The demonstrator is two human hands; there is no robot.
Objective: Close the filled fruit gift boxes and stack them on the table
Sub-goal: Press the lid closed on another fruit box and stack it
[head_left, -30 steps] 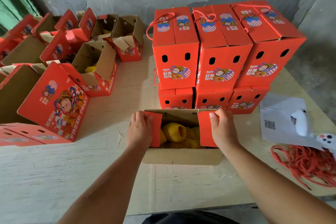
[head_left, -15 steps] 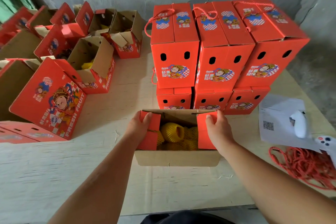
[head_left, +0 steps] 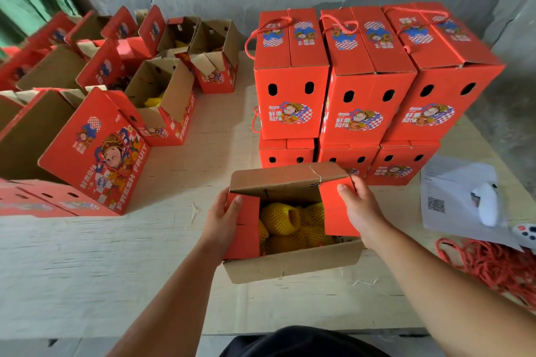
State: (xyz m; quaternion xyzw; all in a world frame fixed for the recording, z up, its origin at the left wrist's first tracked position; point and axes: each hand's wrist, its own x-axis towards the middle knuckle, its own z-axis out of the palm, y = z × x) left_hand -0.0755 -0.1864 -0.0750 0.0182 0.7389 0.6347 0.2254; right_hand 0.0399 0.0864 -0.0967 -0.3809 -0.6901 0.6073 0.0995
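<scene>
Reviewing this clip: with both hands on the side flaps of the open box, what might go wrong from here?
1. The far flap is already tipping forward over the side flaps held by the left hand and right hand; it may close out of order.
2. The netted fruit sits high and may be pressed or keep the flaps from lying flat.

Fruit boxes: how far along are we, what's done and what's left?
Done: six closed boxes stacked two-high at the back. In hand: the open box of netted yellow fruit; left hand and right hand fold its red side flaps inward, while the far flap tilts over the opening. Left: at least four open boxes at the left, some showing fruit.
</scene>
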